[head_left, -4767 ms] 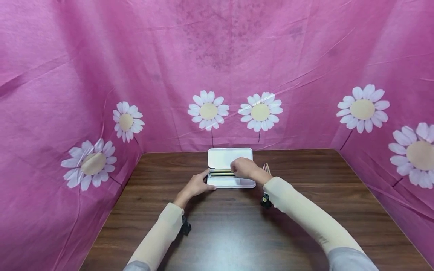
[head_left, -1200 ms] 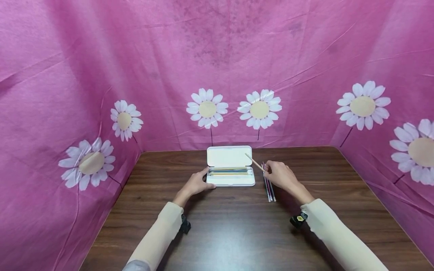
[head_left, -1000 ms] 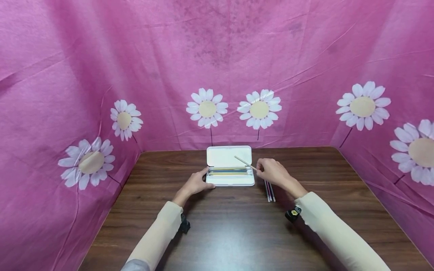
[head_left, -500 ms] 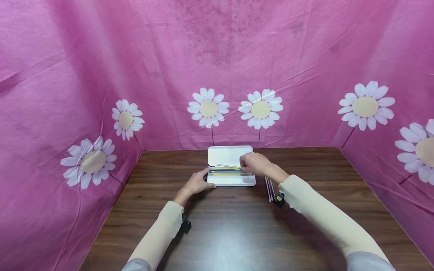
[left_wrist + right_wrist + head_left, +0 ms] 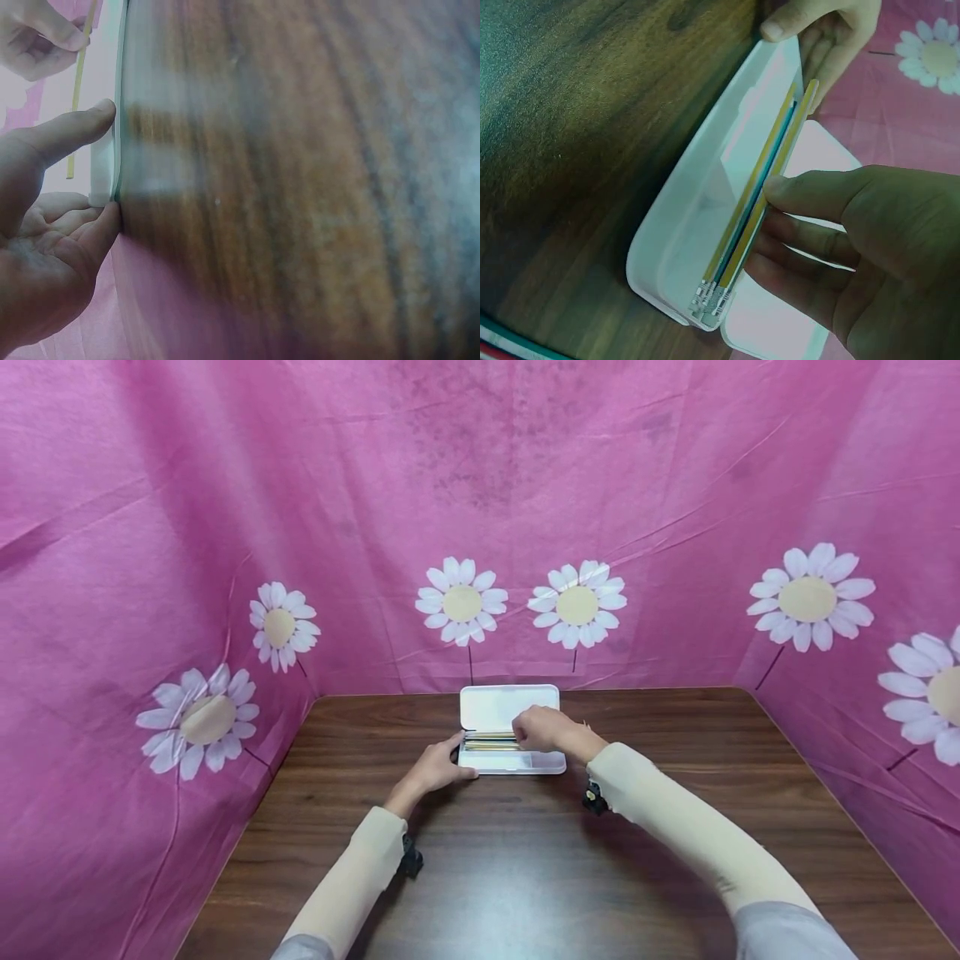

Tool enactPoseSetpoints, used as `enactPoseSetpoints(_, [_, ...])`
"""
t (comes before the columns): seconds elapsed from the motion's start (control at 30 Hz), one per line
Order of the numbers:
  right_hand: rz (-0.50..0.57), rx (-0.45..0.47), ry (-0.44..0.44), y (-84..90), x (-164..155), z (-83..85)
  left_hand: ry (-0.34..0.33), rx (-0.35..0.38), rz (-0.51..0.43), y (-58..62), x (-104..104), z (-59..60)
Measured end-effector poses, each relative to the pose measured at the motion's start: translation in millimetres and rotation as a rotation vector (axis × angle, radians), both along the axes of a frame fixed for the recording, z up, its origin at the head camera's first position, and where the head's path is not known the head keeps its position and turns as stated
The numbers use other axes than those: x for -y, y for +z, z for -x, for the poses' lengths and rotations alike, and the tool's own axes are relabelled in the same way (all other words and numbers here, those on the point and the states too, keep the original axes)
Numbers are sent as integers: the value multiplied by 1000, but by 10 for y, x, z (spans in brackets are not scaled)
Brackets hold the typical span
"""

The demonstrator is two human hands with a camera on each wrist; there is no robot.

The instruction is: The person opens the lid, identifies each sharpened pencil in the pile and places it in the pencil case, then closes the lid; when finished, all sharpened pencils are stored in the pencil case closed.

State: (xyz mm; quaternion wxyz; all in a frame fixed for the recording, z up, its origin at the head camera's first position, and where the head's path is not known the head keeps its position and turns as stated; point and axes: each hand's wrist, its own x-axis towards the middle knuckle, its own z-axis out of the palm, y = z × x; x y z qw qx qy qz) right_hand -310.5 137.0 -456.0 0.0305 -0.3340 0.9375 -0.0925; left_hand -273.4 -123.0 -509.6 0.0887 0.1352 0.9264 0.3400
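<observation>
A white pencil case point(image 5: 495, 765) stands on the table with its lid point(image 5: 498, 706) raised at the back. My left hand point(image 5: 435, 766) holds the left end of the case, thumb at the front edge and fingers around the end. My right hand point(image 5: 545, 729) reaches over the case. In the right wrist view its thumb and fingers pinch a yellow pencil point(image 5: 780, 161), which lies along the hinge side of the case. Beside it in the case are a blue pencil point(image 5: 756, 193) and another yellow pencil point(image 5: 751, 187), eraser ends together.
More pencils point(image 5: 514, 346) lie on the table to the right of the case, mostly hidden by my right forearm in the head view. The brown wooden table point(image 5: 495, 852) is bordered by a pink flowered cloth point(image 5: 360, 527) at the back and sides.
My right hand has carried a pencil from the pile on the right leftward, lowering it into the case. The left hand has stayed at the case's left end.
</observation>
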Motion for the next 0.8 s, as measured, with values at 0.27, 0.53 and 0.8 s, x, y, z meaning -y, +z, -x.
enactPoseSetpoints(0.27, [-6,-6,-10,-106,89,26,-5,-3,11,-14,-1,12])
enactPoseSetpoints(0.53, [9,-14,-22,-159,109,29,-14,-17,17,-6,25,35])
enactPoseSetpoints(0.8, [7,12,-25,-156,120,24,-13,-1,-6,6,41,49])
